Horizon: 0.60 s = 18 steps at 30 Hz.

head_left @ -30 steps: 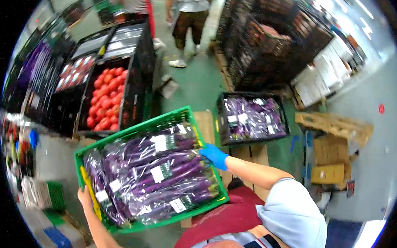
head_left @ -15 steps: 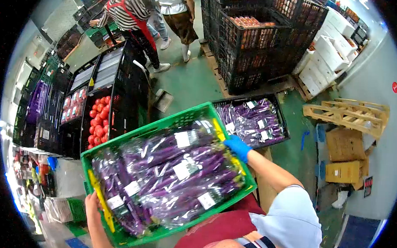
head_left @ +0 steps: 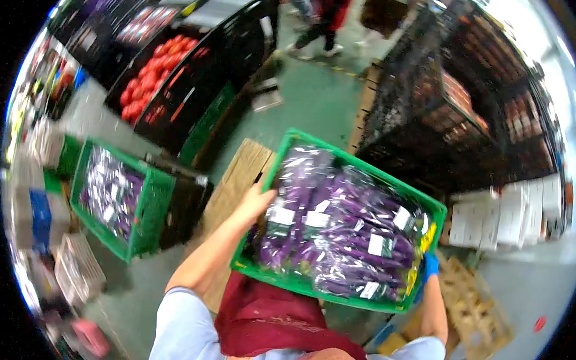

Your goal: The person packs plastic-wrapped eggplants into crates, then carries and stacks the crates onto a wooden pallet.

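A green plastic crate [head_left: 350, 300] full of long purple eggplants [head_left: 343, 229] in clear bags with white labels is held up in front of my body. My bare left hand [head_left: 258, 203] is closed on its left end wall, with the fingers partly hidden. My right hand [head_left: 429, 269], in a blue glove, grips the right end beside a yellow strip. The crate slants down to the right in the view and hides what lies beneath it.
Another green crate [head_left: 154, 207] of bagged eggplants stands at left. Black crates [head_left: 199, 82] with tomatoes [head_left: 155, 74] are at upper left. Stacked black crates [head_left: 398, 114] and white boxes [head_left: 505, 219] stand right. A wooden pallet [head_left: 474, 307] is at lower right; people's legs [head_left: 315, 38] show ahead.
The held crate has shifted right in the view, and its slant has reversed. Both hands still hold it. The green crate at left has come into view, and the black eggplant crate is no longer visible.
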Motion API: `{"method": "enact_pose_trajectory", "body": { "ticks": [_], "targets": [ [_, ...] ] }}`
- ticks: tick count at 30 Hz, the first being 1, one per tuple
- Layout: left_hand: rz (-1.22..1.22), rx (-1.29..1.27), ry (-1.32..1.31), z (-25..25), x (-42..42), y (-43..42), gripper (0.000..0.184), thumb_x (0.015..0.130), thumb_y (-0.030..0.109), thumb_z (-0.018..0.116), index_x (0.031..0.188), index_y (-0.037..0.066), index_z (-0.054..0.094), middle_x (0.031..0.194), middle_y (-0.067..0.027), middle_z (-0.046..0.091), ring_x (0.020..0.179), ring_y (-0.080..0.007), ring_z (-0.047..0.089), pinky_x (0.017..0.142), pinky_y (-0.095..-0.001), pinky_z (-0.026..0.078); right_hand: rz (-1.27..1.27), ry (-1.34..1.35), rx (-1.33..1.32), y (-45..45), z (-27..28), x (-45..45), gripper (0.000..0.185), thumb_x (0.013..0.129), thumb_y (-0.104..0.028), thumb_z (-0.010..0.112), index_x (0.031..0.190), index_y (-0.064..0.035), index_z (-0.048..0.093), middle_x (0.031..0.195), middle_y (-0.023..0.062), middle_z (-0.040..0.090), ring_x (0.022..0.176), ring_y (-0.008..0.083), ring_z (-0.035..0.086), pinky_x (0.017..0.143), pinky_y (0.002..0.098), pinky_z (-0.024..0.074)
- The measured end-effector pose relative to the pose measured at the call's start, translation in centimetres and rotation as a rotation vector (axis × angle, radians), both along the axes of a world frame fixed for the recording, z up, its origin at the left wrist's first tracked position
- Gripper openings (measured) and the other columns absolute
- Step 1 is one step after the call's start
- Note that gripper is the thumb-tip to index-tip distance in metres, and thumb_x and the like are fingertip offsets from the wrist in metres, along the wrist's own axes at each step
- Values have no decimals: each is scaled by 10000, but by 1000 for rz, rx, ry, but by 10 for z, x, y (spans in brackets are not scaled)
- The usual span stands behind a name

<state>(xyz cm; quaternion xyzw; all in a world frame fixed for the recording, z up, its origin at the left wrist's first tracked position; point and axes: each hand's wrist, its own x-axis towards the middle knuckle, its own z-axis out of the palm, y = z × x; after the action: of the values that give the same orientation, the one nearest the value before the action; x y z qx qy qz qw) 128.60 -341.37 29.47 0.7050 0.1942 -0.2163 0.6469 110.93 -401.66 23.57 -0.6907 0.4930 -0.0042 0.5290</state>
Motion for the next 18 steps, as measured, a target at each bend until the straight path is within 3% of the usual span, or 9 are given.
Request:
{"method": "enact_pose_trajectory", "body": {
  "ticks": [1,2,3,5,9,12,16,18],
  "targets": [
    [-83,97,-31,-28,6,-3,355,708,229,545,926,-50,534,814,-176,589,743,-233,568,670,-337,437,30,34,-27,-14,-10,-4,151,753,-190,531,627,-148,458,487,1,413,377,123,371,348,272,282],
    [-101,102,-93,-75,7,-14,387,701,240,541,947,-58,513,848,-227,577,799,-309,573,714,-380,434,49,3,-113,-30,-16,-13,187,753,-205,531,600,-149,438,477,0,404,378,128,379,346,266,278],
    [-106,141,-91,-77,8,-20,401,705,254,531,957,-56,498,878,-256,560,839,-363,557,741,-408,426,-6,12,-93,-20,-13,-13,192,751,-210,532,596,-148,438,473,2,400,374,130,375,344,266,275],
    [-162,270,-91,-84,11,-32,414,708,276,531,932,-66,470,869,-264,550,832,-393,539,734,-430,424,-66,41,-98,-1,-1,-10,195,750,-216,528,594,-143,438,465,5,393,366,134,370,341,270,276],
    [-207,295,-57,-76,12,-53,426,719,285,550,954,-56,447,889,-249,528,822,-383,531,724,-434,427,-94,173,-73,-43,-34,-25,190,752,-195,518,599,-125,430,459,20,384,359,150,369,338,282,292],
    [-174,364,-138,-86,10,-62,449,724,292,558,994,-44,430,908,-239,511,810,-372,524,715,-430,428,-116,289,-247,17,-21,5,160,752,-190,510,634,-112,435,461,35,383,356,169,372,335,288,302],
    [-134,371,-213,-93,22,-62,444,709,258,571,986,-55,420,819,-211,508,756,-352,531,672,-412,442,-228,263,-178,4,-20,-9,184,778,-270,507,696,-119,438,507,41,408,406,176,395,387,314,345],
    [-160,341,-194,-95,25,-60,453,708,256,568,986,-68,416,818,-210,506,747,-343,535,660,-402,449,-153,305,-193,-9,-26,-3,204,794,-316,497,712,-137,446,550,40,429,450,179,418,414,313,356]
  ]
}}
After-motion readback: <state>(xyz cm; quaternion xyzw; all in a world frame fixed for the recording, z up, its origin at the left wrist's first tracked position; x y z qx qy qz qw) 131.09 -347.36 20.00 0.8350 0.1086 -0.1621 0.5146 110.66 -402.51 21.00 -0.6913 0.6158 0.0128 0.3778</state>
